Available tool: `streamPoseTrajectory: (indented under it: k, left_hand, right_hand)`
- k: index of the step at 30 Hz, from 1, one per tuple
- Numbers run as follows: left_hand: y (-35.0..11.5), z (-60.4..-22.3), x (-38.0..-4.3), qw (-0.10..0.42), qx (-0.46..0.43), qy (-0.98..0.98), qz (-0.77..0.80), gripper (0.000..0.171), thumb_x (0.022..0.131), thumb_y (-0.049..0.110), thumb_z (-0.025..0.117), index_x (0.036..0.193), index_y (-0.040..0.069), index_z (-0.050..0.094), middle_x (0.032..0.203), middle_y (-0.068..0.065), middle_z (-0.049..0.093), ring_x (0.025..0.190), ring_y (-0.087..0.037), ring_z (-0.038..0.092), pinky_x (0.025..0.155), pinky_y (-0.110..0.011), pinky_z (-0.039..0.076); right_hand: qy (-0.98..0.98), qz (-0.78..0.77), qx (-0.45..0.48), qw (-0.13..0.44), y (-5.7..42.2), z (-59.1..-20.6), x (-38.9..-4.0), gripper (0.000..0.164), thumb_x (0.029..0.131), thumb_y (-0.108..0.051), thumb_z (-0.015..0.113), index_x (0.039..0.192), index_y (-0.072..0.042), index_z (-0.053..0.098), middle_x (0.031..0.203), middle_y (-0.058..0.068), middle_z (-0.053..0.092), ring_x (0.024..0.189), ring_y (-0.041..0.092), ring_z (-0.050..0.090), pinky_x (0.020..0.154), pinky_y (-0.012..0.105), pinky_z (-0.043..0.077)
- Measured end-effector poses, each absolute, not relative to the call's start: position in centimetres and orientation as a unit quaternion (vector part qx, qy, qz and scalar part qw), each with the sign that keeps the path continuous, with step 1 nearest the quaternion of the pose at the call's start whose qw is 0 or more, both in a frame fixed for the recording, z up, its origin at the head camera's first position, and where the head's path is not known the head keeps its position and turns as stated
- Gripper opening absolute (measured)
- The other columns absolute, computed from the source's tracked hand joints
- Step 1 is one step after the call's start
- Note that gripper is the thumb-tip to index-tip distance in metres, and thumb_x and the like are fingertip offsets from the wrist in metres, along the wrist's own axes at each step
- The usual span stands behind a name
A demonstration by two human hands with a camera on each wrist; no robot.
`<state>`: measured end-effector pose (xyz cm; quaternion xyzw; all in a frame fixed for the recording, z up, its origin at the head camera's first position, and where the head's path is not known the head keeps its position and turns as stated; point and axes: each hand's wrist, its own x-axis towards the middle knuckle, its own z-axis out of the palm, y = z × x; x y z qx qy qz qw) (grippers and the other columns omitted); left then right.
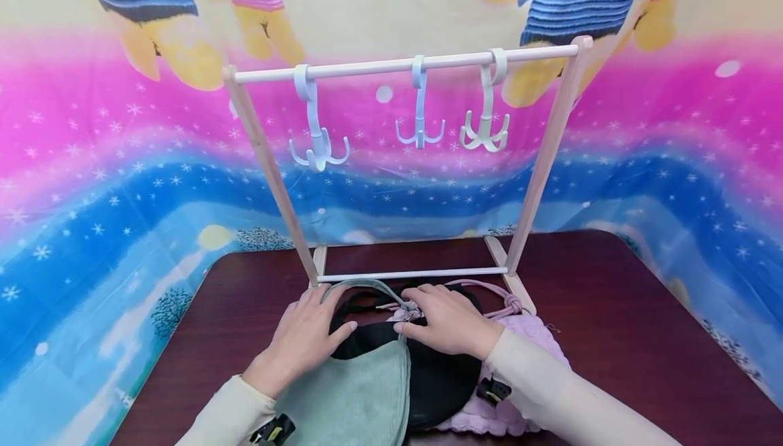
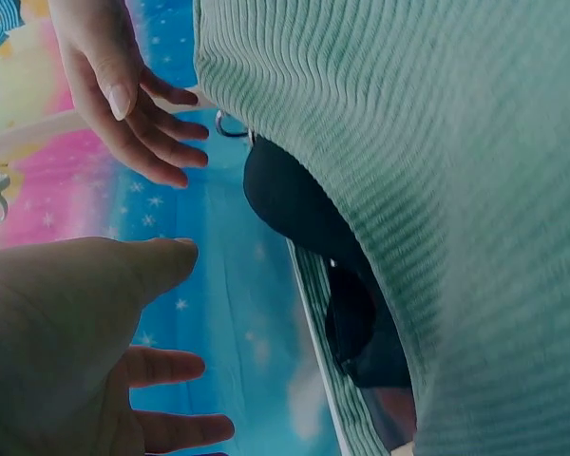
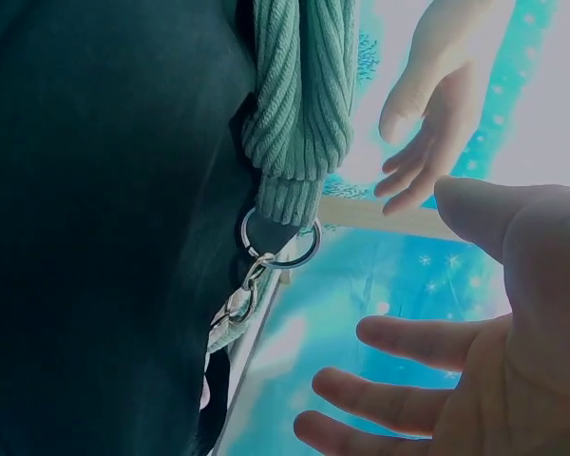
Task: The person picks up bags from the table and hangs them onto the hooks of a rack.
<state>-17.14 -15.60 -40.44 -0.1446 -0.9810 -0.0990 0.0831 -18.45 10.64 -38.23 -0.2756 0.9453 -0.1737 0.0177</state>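
My left hand [image 1: 306, 336] hovers over a green corduroy bag [image 1: 349, 395], fingers spread and holding nothing. Beside it, my right hand [image 1: 451, 320] is over a black bag [image 1: 445, 386], its fingers also apart and gripping nothing. The green bag lies partly on top of the black one, which overlaps a lilac quilted bag [image 1: 541, 337] to the right. In the right wrist view, a metal ring [image 3: 316, 245] joins the gathered green strap [image 3: 299, 104] to a clasp. The left wrist view shows both hands apart from the ribbed green cloth [image 2: 437, 190].
A wooden rack [image 1: 553, 147] stands behind the bags on the dark red table [image 1: 642, 344]. From its top rail [image 1: 367, 67] hang a left hook [image 1: 313, 116], a middle hook [image 1: 420, 103] and a right hook [image 1: 486, 103], each with several prongs. A patterned cloth surrounds the table.
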Motion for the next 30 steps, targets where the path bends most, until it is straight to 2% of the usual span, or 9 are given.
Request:
streamPoseTrajectory:
  k: [9,15,21,27,30]
  left_hand:
    - [-17.1,-40.1,-17.9,0.085,-0.138,-0.983,-0.084,0.067,0.093,0.048,0.069,0.146,0.011,0.051,0.142,-0.015,0.057,0.131,-0.034,0.054,0.098,-0.057,0.049]
    - [-18.6,-40.2,-18.5,0.070,-0.117,-0.986,-0.097,0.063,0.095,0.044,0.066,0.146,0.008,0.052,0.144,-0.020,0.056,0.132,-0.038,0.054,0.100,-0.059,0.048]
    - [-19.9,-40.6,-19.0,0.061,-0.110,-0.985,-0.117,0.059,0.097,0.040,0.065,0.145,0.007,0.053,0.142,-0.020,0.058,0.129,-0.040,0.056,0.097,-0.060,0.049]
    - [-20.8,-41.0,-19.8,0.023,-0.100,-0.987,-0.125,0.058,0.098,0.039,0.065,0.145,0.007,0.053,0.133,-0.018,0.064,0.114,-0.035,0.065,0.085,-0.054,0.055]
    - [-21.3,-41.1,-20.1,-0.006,-0.090,-0.988,-0.124,0.057,0.098,0.039,0.064,0.142,0.005,0.054,0.117,-0.014,0.070,0.096,-0.027,0.069,0.073,-0.046,0.055]
  right_hand:
    - [0.940,-0.195,-0.268,0.084,10.3,-37.5,-19.8,0.058,0.097,-0.051,0.061,0.141,-0.013,0.058,0.130,0.011,0.067,0.114,0.025,0.067,0.089,0.048,0.054]
    - [0.932,-0.214,-0.260,0.135,9.7,-37.2,-20.6,0.061,0.098,-0.053,0.058,0.144,-0.013,0.054,0.139,0.010,0.063,0.125,0.025,0.062,0.099,0.049,0.051]
    - [0.927,-0.223,-0.255,0.159,9.4,-37.5,-21.4,0.058,0.099,-0.052,0.058,0.142,-0.013,0.057,0.136,0.011,0.064,0.125,0.027,0.062,0.102,0.050,0.049]
    - [0.931,-0.210,-0.247,0.166,8.9,-37.7,-21.9,0.059,0.098,-0.053,0.058,0.141,-0.012,0.058,0.130,0.008,0.067,0.116,0.021,0.065,0.099,0.046,0.050]
    - [0.930,-0.207,-0.248,0.174,8.6,-37.7,-22.2,0.057,0.098,-0.053,0.058,0.138,-0.011,0.059,0.110,0.003,0.072,0.098,0.016,0.065,0.090,0.042,0.050]
